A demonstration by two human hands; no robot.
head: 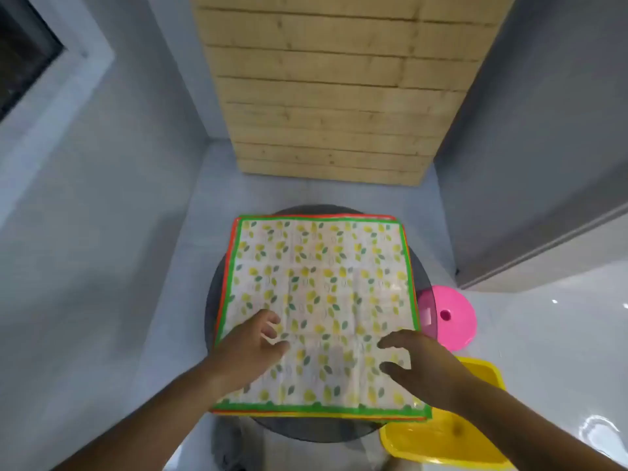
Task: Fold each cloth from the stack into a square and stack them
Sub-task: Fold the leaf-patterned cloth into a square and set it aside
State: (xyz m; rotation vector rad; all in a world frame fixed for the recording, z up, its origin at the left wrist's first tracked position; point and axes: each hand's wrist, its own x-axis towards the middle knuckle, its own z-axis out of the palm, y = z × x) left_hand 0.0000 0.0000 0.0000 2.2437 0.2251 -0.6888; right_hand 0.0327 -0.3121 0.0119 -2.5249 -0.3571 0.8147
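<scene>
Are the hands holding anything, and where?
Nothing is held. The left hand and right hand lie open over the near part of the top cloth, not pinching it.

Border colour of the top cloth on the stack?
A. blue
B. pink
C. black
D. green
D: the top cloth has a green border all round its lemon print, and an orange-edged cloth peeks out beneath it.
</scene>
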